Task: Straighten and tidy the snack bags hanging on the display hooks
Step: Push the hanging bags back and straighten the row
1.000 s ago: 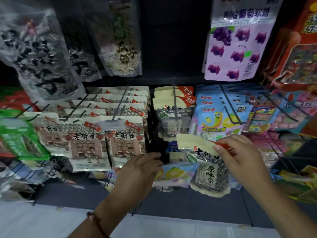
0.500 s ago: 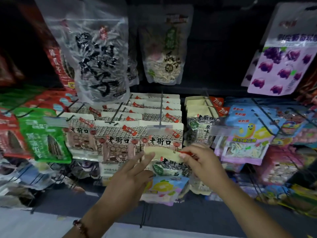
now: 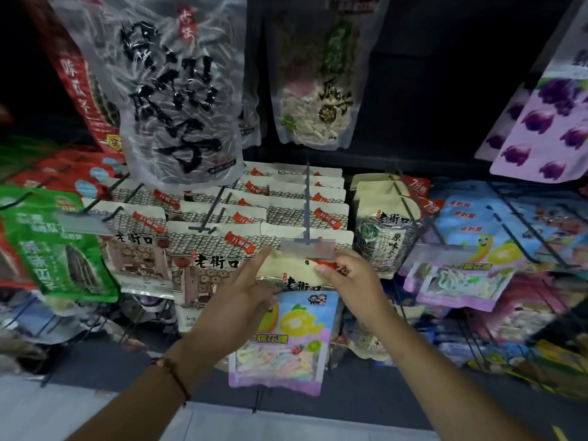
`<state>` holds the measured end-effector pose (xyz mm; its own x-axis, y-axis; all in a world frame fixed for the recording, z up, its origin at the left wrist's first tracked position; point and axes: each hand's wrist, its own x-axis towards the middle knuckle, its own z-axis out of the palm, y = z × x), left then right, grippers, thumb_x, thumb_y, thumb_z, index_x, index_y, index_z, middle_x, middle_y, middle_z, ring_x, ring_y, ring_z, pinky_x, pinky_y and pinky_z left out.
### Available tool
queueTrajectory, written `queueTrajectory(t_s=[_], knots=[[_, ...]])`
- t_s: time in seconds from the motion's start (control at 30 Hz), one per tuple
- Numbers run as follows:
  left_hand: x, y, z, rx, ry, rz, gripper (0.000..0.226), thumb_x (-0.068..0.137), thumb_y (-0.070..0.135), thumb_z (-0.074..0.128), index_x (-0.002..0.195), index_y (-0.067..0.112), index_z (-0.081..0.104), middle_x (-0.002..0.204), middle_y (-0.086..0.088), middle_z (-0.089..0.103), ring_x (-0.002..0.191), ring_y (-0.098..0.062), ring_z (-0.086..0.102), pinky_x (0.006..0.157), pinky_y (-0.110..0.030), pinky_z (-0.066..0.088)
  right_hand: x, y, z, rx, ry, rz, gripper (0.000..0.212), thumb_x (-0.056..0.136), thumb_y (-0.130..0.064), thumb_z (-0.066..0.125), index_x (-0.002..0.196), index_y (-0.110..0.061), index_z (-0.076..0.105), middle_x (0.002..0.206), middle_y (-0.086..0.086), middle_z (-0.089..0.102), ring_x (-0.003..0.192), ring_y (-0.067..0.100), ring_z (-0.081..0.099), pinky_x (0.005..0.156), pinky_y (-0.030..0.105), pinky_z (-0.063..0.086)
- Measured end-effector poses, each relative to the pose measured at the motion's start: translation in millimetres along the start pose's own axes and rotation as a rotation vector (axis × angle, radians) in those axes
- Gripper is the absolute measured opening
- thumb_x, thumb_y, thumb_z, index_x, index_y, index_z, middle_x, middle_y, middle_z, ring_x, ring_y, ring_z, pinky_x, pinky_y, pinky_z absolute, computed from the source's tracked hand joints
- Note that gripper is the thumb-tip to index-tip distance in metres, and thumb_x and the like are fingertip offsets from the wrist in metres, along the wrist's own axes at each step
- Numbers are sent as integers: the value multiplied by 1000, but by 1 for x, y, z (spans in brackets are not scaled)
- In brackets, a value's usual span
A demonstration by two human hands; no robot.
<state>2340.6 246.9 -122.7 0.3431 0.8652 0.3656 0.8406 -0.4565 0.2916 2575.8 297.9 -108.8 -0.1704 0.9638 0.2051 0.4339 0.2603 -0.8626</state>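
Cream seed bag (image 3: 296,272) sits at the front end of the middle display hook (image 3: 307,205), just under its clear price tag (image 3: 308,248). Our right hand (image 3: 353,281) pinches its top right corner; our left hand (image 3: 241,300) lies flat-fingered on its left edge. Below hangs a pastel candy bag (image 3: 286,342) showing coloured strips inside.

Single head cam, wide-angle, looking fwd and down at close range onto hooks (image 3: 307,198) w/ snack bags (image 3: 210,259).
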Motion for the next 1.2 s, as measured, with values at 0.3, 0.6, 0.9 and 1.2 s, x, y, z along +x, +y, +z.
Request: queueTrajectory(t_s=[0.3, 0.6, 0.9, 1.2], knots=[[1, 0, 1, 62, 109, 39, 18, 98, 27, 54, 104, 18, 68, 163, -8, 15, 143, -38, 27, 100, -52, 43, 18, -15, -14, 103, -15, -123, 18, 86, -17, 72, 94, -34, 73, 95, -14, 67, 88, -1, 63, 74, 17, 52], [15, -8, 10, 100, 122, 30, 22, 97, 28, 53, 96, 15, 70, 161, -11, 21, 139, -41, 33, 95, -50, 48, 40, -16, -20, -47, -25, -131, 25, 85, -4, 68, 101, -22, 75, 93, -27, 63, 87, -15, 61, 77, 7, 47], [25, -14, 17, 178, 82, 44, 16, 95, 26, 57, 92, 16, 69, 158, -9, 31, 134, -45, 37, 93, -55, 50, 39, -17, -15, -235, 70, -235, 25, 83, -3, 69, 106, -12, 76, 98, -6, 70, 82, 4, 62, 73, 19, 51], [28, -17, 19, 239, 51, 83, 16, 96, 29, 57, 87, 20, 66, 158, -13, 30, 146, -44, 16, 116, -57, 24, 35, -12, -11, -710, 189, -426, 42, 69, -4, 80, 109, -16, 73, 104, 5, 65, 102, 27, 58, 90, 41, 45]])
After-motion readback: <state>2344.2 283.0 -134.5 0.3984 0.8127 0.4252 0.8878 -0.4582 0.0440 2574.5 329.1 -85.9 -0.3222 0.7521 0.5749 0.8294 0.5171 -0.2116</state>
